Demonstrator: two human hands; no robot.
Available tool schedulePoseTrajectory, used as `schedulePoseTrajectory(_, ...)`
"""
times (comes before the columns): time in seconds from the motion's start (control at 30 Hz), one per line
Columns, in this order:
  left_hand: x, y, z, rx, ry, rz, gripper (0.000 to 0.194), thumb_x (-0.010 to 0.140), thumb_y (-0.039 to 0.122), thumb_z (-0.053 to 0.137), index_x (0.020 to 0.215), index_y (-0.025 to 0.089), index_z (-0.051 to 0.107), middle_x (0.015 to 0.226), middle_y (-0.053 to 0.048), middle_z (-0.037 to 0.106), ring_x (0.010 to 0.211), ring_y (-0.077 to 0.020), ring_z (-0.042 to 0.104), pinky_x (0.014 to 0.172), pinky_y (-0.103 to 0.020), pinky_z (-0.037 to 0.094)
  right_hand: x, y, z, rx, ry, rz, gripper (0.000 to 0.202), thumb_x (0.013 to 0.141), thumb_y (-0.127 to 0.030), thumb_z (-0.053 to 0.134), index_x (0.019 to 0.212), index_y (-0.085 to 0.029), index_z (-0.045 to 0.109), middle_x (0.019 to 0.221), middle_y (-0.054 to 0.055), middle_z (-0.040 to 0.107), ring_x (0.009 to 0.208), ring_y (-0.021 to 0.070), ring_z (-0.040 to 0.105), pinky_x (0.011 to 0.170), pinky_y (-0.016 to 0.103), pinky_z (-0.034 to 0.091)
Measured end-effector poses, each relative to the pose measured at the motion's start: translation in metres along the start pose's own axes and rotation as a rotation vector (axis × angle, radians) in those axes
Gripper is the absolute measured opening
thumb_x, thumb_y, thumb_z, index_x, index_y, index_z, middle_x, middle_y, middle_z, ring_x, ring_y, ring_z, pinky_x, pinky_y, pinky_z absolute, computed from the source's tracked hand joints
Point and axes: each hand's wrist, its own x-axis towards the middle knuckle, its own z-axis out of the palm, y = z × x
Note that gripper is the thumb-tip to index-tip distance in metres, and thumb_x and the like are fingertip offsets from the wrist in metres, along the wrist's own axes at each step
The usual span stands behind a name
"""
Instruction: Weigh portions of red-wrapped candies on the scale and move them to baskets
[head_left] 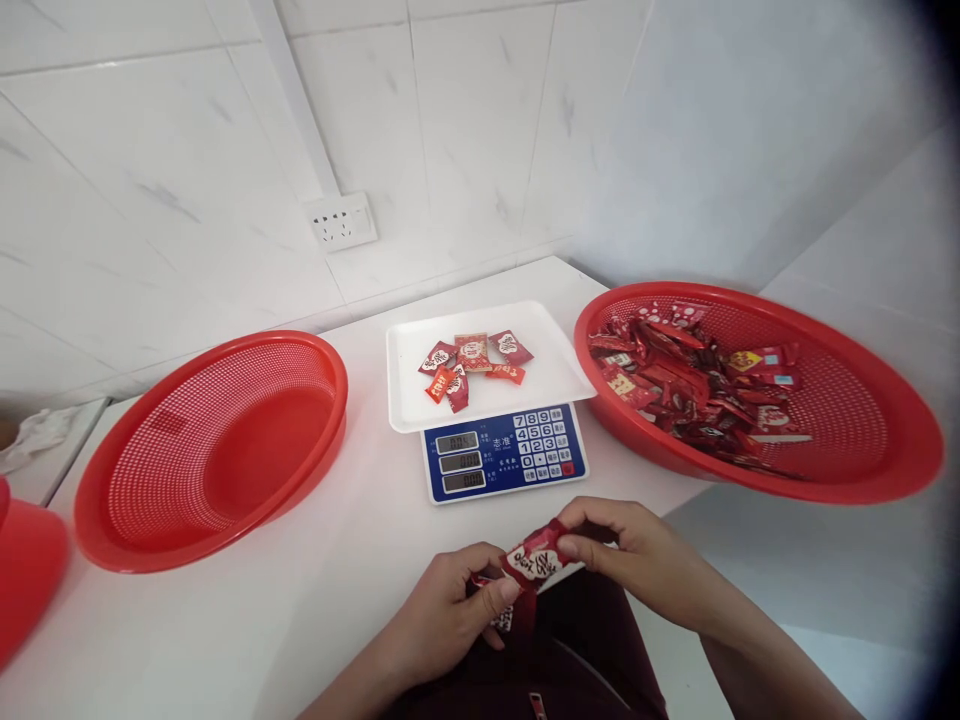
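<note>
Between both hands, in front of the scale, is a dark red snack packet (pixel 534 558) with a white printed patch. The fingers of my left hand (pixel 454 605) are closed on its left end. My right hand (pixel 637 548) pinches the opposite end. Below my left fingers another red packet (pixel 502 618) shows in part; how it is held is hidden. Just beyond, a digital scale (pixel 506 435) with a blue panel carries a white tray (pixel 409 395). Several small red packets (pixel 472 352) lie loosely grouped on that tray.
To the right, a large red perforated basket (pixel 862 470) holds a pile of red packets (pixel 682 385). Another red basket (pixel 334 450) stands on the white table (pixel 322 600) at left. A red rim (pixel 30 570) enters the far left. A tiled wall with a socket (pixel 341 222) closes the back.
</note>
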Motion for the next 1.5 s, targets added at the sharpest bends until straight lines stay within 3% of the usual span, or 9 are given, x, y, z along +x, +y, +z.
schedulePoseTrajectory(0.17, -0.001, -0.002, -0.005, -0.080, 0.014, 0.029, 0.028, 0.081, 0.036, 0.059, 0.101, 0.016, 0.057, 0.089, -0.005, 0.061, 0.073, -0.0133, 0.056, 0.067, -0.028, 0.049, 0.001, 0.000, -0.007, 0.119, 0.112, -0.029, 0.029, 0.077, -0.047, 0.056, 0.076, -0.019, 0.062, 0.067, 0.001, 0.059, 0.059, 0.0121, 0.052, 0.054, 0.025, 0.045)
schedulePoseTrajectory(0.33, 0.002, -0.003, -0.006, -0.099, 0.023, 0.036, 0.024, 0.077, 0.022, 0.064, 0.101, 0.018, 0.061, 0.092, -0.003, 0.063, 0.079, -0.0131, 0.054, 0.074, -0.026, 0.043, 0.002, 0.002, -0.007, 0.175, 0.126, -0.041, 0.027, 0.077, -0.045, 0.057, 0.074, -0.019, 0.061, 0.066, 0.000, 0.058, 0.059, 0.0114, 0.051, 0.054, 0.025, 0.045)
schedulePoseTrajectory(0.6, 0.000, 0.001, -0.006, -0.018, 0.108, 0.059, 0.021, 0.074, 0.021, 0.065, 0.095, 0.018, 0.066, 0.089, -0.003, 0.066, 0.082, -0.0169, 0.056, 0.079, -0.029, 0.041, 0.005, 0.003, -0.007, 0.144, 0.137, -0.067, 0.026, 0.079, -0.044, 0.056, 0.073, -0.019, 0.060, 0.065, 0.000, 0.058, 0.059, 0.0115, 0.051, 0.054, 0.025, 0.045)
schedulePoseTrajectory(0.67, -0.001, 0.000, -0.007, -0.008, 0.117, 0.050, 0.022, 0.074, 0.021, 0.065, 0.096, 0.019, 0.066, 0.086, -0.002, 0.065, 0.079, -0.0154, 0.055, 0.076, -0.027, 0.041, 0.010, 0.001, -0.008, 0.093, 0.217, -0.082, 0.025, 0.079, -0.043, 0.055, 0.072, -0.019, 0.060, 0.066, 0.000, 0.059, 0.059, 0.0122, 0.052, 0.054, 0.026, 0.045)
schedulePoseTrajectory(0.87, 0.002, -0.007, -0.007, 0.032, 0.160, 0.053, 0.025, 0.075, 0.021, 0.064, 0.100, 0.021, 0.065, 0.092, -0.002, 0.064, 0.081, -0.0154, 0.054, 0.076, -0.027, 0.042, 0.050, -0.004, -0.016, -0.242, 0.675, -0.176, 0.020, 0.083, -0.036, 0.052, 0.085, -0.020, 0.063, 0.079, 0.003, 0.068, 0.070, 0.0166, 0.061, 0.065, 0.029, 0.048)
schedulePoseTrajectory(1.03, 0.001, -0.008, -0.007, 0.004, 0.161, 0.067, 0.026, 0.076, 0.021, 0.062, 0.102, 0.021, 0.063, 0.089, -0.002, 0.062, 0.081, -0.0152, 0.052, 0.076, -0.028, 0.042, 0.091, -0.006, -0.021, -0.570, 0.776, -0.434, 0.019, 0.086, -0.028, 0.049, 0.089, -0.020, 0.066, 0.087, 0.005, 0.071, 0.080, 0.0206, 0.065, 0.071, 0.032, 0.048)
schedulePoseTrajectory(1.23, -0.001, -0.010, -0.009, -0.005, 0.180, 0.057, 0.027, 0.076, 0.023, 0.063, 0.103, 0.021, 0.062, 0.088, -0.001, 0.061, 0.079, -0.0148, 0.051, 0.075, -0.028, 0.042, 0.101, -0.012, -0.024, -0.472, 0.864, -0.564, 0.015, 0.085, -0.026, 0.051, 0.087, -0.021, 0.065, 0.085, 0.003, 0.071, 0.076, 0.0169, 0.065, 0.068, 0.028, 0.051)
schedulePoseTrajectory(1.33, 0.000, -0.009, -0.010, 0.017, 0.180, 0.049, 0.026, 0.076, 0.025, 0.063, 0.102, 0.021, 0.062, 0.087, -0.001, 0.061, 0.078, -0.0146, 0.050, 0.075, -0.027, 0.041, 0.100, -0.009, -0.022, -0.531, 0.837, -0.632, 0.017, 0.087, -0.024, 0.049, 0.089, -0.021, 0.065, 0.088, 0.004, 0.070, 0.082, 0.0171, 0.064, 0.074, 0.030, 0.050)
schedulePoseTrajectory(1.5, 0.000, -0.006, -0.010, 0.064, 0.168, 0.052, 0.026, 0.077, 0.028, 0.062, 0.102, 0.020, 0.062, 0.087, -0.002, 0.061, 0.078, -0.0155, 0.052, 0.074, -0.028, 0.040, 0.108, -0.005, -0.024, -0.645, 0.602, -0.681, 0.019, 0.086, -0.030, 0.052, 0.095, -0.022, 0.067, 0.104, 0.004, 0.068, 0.100, 0.0189, 0.058, 0.089, 0.035, 0.046)
